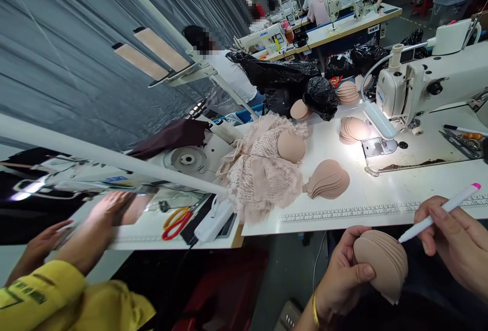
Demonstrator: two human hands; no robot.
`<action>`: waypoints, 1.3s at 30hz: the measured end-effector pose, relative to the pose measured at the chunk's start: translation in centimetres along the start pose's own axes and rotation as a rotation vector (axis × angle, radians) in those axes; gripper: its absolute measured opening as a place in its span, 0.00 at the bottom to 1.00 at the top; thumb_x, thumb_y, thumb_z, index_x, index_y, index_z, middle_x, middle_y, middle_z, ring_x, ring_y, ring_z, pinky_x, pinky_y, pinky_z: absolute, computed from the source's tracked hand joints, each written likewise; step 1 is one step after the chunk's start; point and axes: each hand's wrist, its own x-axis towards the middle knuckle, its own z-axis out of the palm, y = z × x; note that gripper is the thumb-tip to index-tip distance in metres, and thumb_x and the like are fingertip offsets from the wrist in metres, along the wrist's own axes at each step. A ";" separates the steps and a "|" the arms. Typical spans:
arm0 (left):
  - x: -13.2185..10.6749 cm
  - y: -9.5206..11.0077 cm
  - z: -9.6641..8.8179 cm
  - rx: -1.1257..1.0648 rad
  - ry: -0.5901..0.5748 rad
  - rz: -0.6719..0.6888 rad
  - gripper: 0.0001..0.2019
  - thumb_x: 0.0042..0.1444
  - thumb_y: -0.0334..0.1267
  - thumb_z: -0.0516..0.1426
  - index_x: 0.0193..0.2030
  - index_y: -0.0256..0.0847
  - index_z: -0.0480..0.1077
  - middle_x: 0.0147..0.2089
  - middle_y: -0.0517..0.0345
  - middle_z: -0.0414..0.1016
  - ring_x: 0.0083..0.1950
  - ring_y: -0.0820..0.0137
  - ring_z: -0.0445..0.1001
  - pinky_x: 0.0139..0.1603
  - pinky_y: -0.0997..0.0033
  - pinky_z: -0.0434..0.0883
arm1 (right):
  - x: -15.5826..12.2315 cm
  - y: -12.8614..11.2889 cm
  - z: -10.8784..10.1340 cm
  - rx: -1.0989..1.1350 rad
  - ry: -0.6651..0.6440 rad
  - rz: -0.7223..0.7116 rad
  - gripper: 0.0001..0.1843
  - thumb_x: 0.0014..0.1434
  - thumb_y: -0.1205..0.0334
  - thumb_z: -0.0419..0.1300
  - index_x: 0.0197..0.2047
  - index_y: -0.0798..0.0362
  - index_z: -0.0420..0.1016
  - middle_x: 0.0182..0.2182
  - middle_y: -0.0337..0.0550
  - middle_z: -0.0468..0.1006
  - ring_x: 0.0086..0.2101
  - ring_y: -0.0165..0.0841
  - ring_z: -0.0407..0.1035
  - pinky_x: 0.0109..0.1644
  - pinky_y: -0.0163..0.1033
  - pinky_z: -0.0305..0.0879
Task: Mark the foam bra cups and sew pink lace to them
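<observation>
My left hand (345,272) grips a fanned stack of beige bra cup pads (381,262), thumb across the front and fingers behind. Between the fingers of my right hand (453,242) is a white marker pen (438,214) with a pink end. Its tip meets the upper right edge of the stack, where a small pink mark shows. On the white table beyond lie another fanned pile of pads (330,179) and a heap of beige lace fabric (259,173) with a single pad (292,145) on top.
A sewing machine (415,87) with a lit lamp stands at the right, more pads (354,130) beside its needle plate. A printed ruler (343,214) runs along the table's front edge. Black plastic bags (282,74) lie behind. At left, a co-worker in a yellow sleeve (49,290) works near red-handled scissors (177,225).
</observation>
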 end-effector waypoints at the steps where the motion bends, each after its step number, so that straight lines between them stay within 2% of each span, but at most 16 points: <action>1: 0.0 0.0 0.0 -0.003 -0.013 0.005 0.31 0.49 0.37 0.77 0.58 0.46 0.73 0.51 0.51 0.85 0.51 0.61 0.85 0.51 0.66 0.78 | -0.1 -0.1 0.0 -0.020 0.008 -0.011 0.23 0.75 0.38 0.57 0.36 0.46 0.75 0.24 0.38 0.72 0.28 0.36 0.63 0.38 0.42 0.60; 6: 0.1 -0.2 -0.4 -0.007 -0.046 0.022 0.31 0.50 0.34 0.77 0.59 0.45 0.72 0.51 0.52 0.85 0.51 0.62 0.85 0.50 0.70 0.77 | -0.6 -0.2 0.4 -0.051 -0.038 -0.007 0.22 0.75 0.39 0.56 0.37 0.45 0.76 0.21 0.36 0.69 0.27 0.36 0.61 0.37 0.42 0.59; 11: 0.0 -0.1 -0.3 -0.020 -0.042 0.028 0.30 0.52 0.33 0.76 0.59 0.44 0.72 0.52 0.50 0.85 0.51 0.64 0.85 0.48 0.72 0.77 | -0.5 0.3 0.0 -0.028 -0.002 -0.044 0.24 0.76 0.41 0.55 0.33 0.45 0.76 0.25 0.39 0.73 0.30 0.36 0.63 0.39 0.42 0.61; 15: 0.1 -0.1 -0.2 -0.043 -0.032 0.032 0.29 0.51 0.32 0.76 0.58 0.44 0.73 0.52 0.52 0.85 0.50 0.67 0.85 0.50 0.71 0.78 | -0.3 0.6 -0.3 -0.111 -0.117 -0.101 0.24 0.77 0.41 0.55 0.34 0.46 0.78 0.23 0.39 0.71 0.27 0.36 0.64 0.36 0.41 0.63; 19: 0.0 -0.2 -0.3 -0.037 -0.012 0.020 0.30 0.51 0.32 0.77 0.58 0.43 0.73 0.53 0.49 0.85 0.50 0.66 0.85 0.51 0.69 0.79 | -0.5 0.4 0.1 -0.051 -0.038 -0.075 0.27 0.77 0.42 0.55 0.29 0.46 0.74 0.26 0.40 0.72 0.30 0.35 0.64 0.37 0.39 0.64; 24: -0.1 -0.3 -0.4 -0.054 -0.007 0.019 0.30 0.50 0.32 0.77 0.59 0.43 0.73 0.53 0.51 0.85 0.49 0.68 0.85 0.49 0.71 0.79 | -0.5 1.1 0.1 -0.075 -0.120 -0.122 0.21 0.78 0.46 0.55 0.37 0.46 0.79 0.23 0.38 0.73 0.27 0.34 0.67 0.36 0.39 0.65; 29: -0.1 -0.3 -0.4 -0.045 0.005 0.018 0.30 0.49 0.32 0.78 0.58 0.43 0.74 0.53 0.51 0.85 0.49 0.68 0.84 0.50 0.71 0.79 | -0.2 1.6 -0.2 -0.078 -0.136 -0.212 0.21 0.79 0.50 0.53 0.38 0.46 0.80 0.24 0.39 0.74 0.27 0.34 0.68 0.34 0.38 0.67; 32: -0.1 -0.2 -0.3 -0.049 0.008 0.011 0.30 0.49 0.33 0.78 0.58 0.44 0.74 0.52 0.52 0.85 0.47 0.69 0.84 0.48 0.72 0.78 | -0.5 1.1 0.2 -0.083 -0.154 -0.175 0.22 0.78 0.47 0.55 0.35 0.47 0.80 0.24 0.40 0.74 0.27 0.35 0.68 0.34 0.40 0.68; 36: 0.0 -0.1 -0.2 -0.051 0.003 0.017 0.29 0.49 0.33 0.77 0.57 0.44 0.75 0.50 0.53 0.85 0.46 0.70 0.84 0.48 0.72 0.78 | -0.9 0.4 0.8 -0.048 -0.053 -0.098 0.23 0.77 0.44 0.55 0.34 0.46 0.78 0.25 0.40 0.74 0.28 0.36 0.67 0.37 0.41 0.69; 39: 0.0 -0.4 -0.4 -0.052 -0.004 0.015 0.29 0.50 0.32 0.77 0.57 0.44 0.75 0.49 0.54 0.85 0.45 0.70 0.84 0.47 0.73 0.78 | -1.0 0.9 0.7 -0.074 -0.117 -0.132 0.21 0.78 0.47 0.55 0.37 0.46 0.80 0.24 0.39 0.74 0.28 0.35 0.68 0.36 0.38 0.69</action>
